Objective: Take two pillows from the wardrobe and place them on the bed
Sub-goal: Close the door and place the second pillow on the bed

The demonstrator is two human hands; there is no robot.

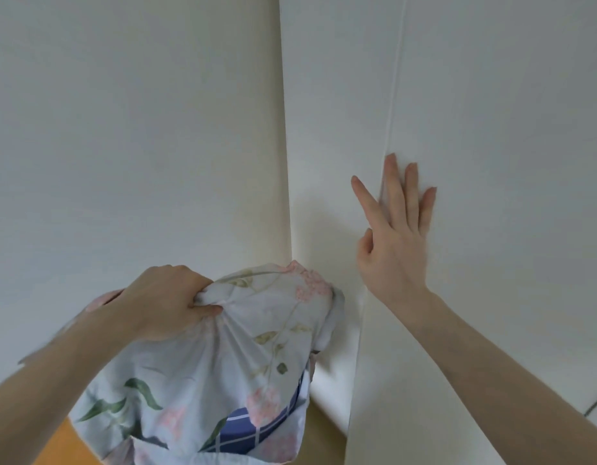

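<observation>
Near left: we see left hand (163,303), fingers curled, gripping bunched cloth of floral pillow (223,374). Pillow hangs low in centre, light blue cover with pink flowers and green leaves, held up off floor, just in front of white wardrobe. Under its lower edge blue checked fabric (253,427) shows; we cannot tell if it is second pillow. Orange floor (60,444) at bottom left. Right: right hand (396,236) with fingers straight and spread, palm pressed flat on white wardrobe door (491,129).

Soft even daylight, faint shadows (blurred edges)
</observation>
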